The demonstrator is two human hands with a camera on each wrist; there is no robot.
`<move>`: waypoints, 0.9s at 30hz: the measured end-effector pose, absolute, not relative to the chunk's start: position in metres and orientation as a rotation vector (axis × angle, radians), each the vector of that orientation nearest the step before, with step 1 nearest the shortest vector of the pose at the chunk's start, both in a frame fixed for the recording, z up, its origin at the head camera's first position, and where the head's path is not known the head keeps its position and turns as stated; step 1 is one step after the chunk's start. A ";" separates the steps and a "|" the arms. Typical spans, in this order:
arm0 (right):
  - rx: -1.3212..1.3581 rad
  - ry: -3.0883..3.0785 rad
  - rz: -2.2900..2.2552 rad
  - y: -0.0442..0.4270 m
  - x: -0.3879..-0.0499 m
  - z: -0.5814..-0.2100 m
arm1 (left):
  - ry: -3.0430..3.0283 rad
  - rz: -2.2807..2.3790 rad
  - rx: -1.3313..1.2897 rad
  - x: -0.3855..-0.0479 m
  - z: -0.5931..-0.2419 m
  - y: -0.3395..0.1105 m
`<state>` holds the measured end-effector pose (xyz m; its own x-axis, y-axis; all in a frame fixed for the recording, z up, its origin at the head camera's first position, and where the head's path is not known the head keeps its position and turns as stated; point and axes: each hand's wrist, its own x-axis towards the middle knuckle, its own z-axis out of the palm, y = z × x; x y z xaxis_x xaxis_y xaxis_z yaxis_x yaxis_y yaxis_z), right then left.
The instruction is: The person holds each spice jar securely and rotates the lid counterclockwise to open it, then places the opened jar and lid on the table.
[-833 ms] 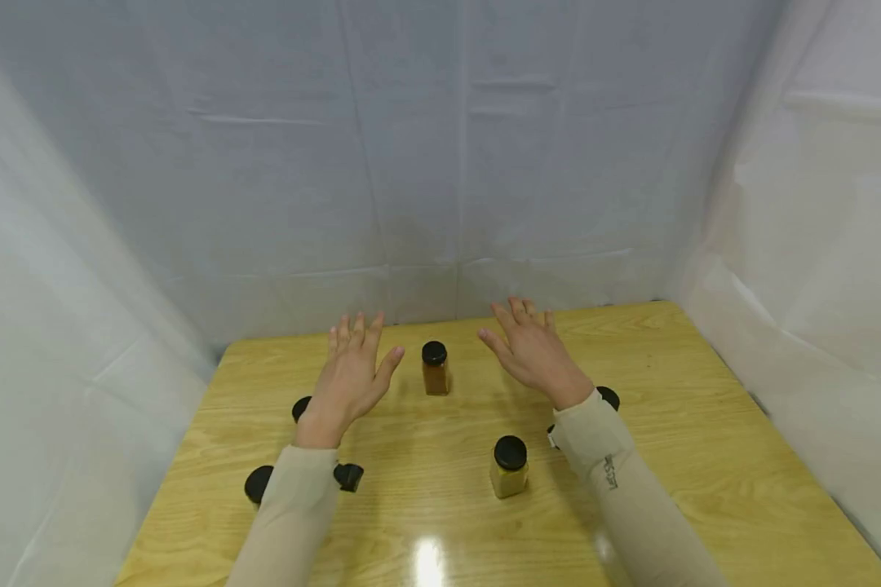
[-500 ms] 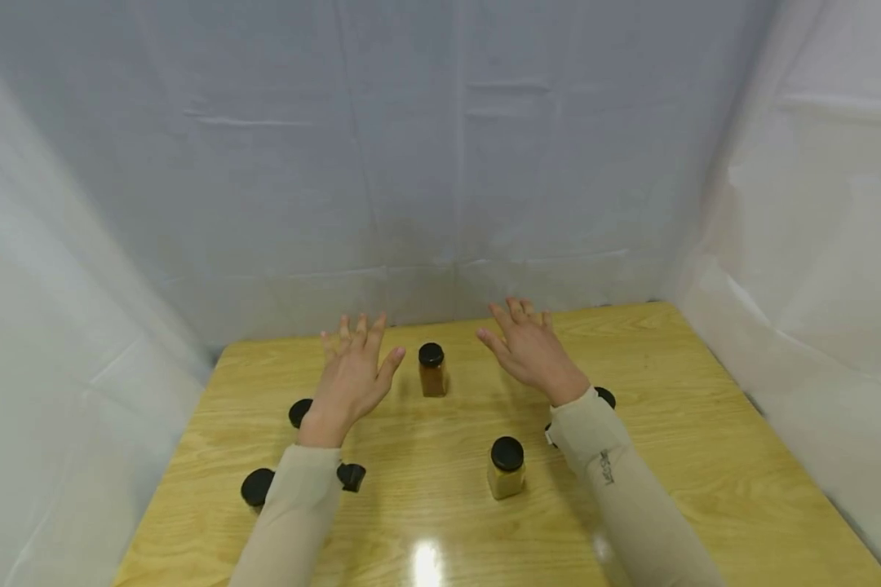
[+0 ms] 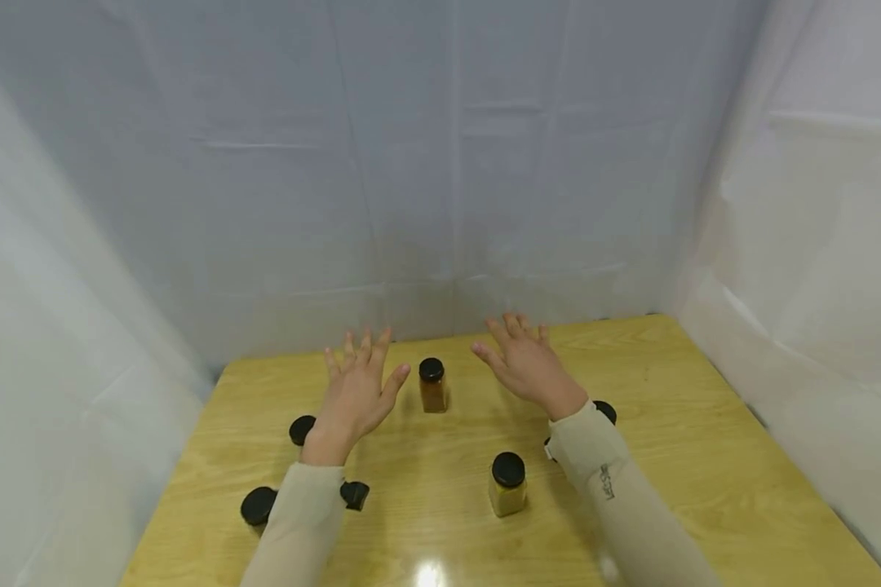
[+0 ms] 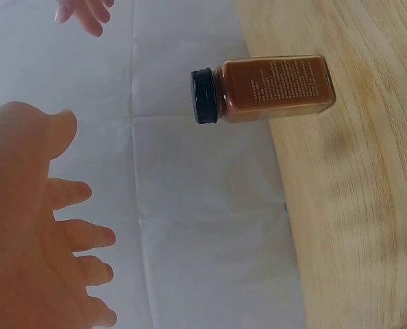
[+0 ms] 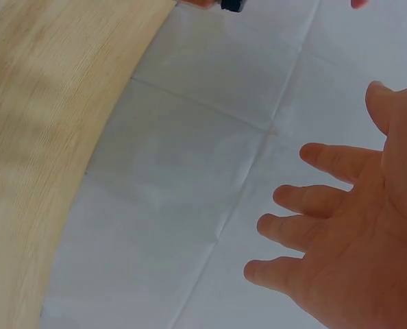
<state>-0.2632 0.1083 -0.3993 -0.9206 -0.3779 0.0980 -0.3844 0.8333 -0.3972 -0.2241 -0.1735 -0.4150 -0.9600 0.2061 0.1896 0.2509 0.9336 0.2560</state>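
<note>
My left hand (image 3: 354, 399) hovers over the table with fingers spread, holding nothing. Across from it my right hand (image 3: 530, 367) is also raised and spread, and it holds nothing. Between them, toward the back, stands a jar of reddish-brown powder (image 3: 433, 386) with a black lid; the left wrist view shows pale print on the same jar (image 4: 279, 88). A jar of yellowish contents (image 3: 508, 486), black-lidded too, stands nearer, left of my right forearm. In the right wrist view my right hand (image 5: 354, 226) has its palm and fingers in sight.
Beside my left forearm are two black lids, one farther (image 3: 302, 430) and one nearer (image 3: 258, 505), plus a small black object (image 3: 355, 494). Another black lid (image 3: 605, 411) shows behind my right sleeve, which partly hides a dark item. White sheets (image 3: 411, 163) surround the wooden table (image 3: 426, 538).
The head view has tilted slightly, so the table and jars sit lower in it. Both hands stay raised and spread, almost unmoved over the table.
</note>
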 end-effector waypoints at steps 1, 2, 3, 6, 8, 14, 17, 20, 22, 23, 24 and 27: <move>0.623 -2.989 0.655 0.108 -0.263 -0.399 | -2.925 -0.427 -0.349 -0.224 -0.415 -0.173; 0.625 -2.984 0.656 0.107 -0.263 -0.398 | -2.924 -0.436 -0.347 -0.223 -0.415 -0.173; 0.630 -2.979 0.653 0.106 -0.263 -0.398 | -2.921 -0.452 -0.341 -0.223 -0.414 -0.173; 0.655 -2.977 0.679 0.101 -0.261 -0.395 | -2.905 -0.498 -0.330 -0.222 -0.411 -0.173; 0.689 -2.962 0.713 0.098 -0.261 -0.393 | -2.884 -0.539 -0.322 -0.221 -0.410 -0.174; 0.816 -2.889 0.795 0.086 -0.259 -0.386 | -2.826 -0.584 -0.322 -0.220 -0.408 -0.177; 0.857 -2.883 0.775 0.080 -0.258 -0.383 | -2.811 -0.568 -0.335 -0.218 -0.406 -0.178; 0.896 -2.889 0.751 0.075 -0.256 -0.380 | -2.797 -0.562 -0.343 -0.216 -0.404 -0.180; 0.913 -2.894 0.758 0.071 -0.254 -0.377 | -2.791 -0.562 -0.343 -0.215 -0.402 -0.182; 0.924 -2.892 0.765 0.069 -0.253 -0.376 | -2.788 -0.566 -0.341 -0.214 -0.402 -0.184; 0.935 -2.890 0.769 0.067 -0.252 -0.375 | -2.784 -0.567 -0.339 -0.213 -0.402 -0.185; 0.969 -2.873 0.772 0.060 -0.250 -0.371 | -2.782 -0.562 -0.316 -0.210 -0.400 -0.191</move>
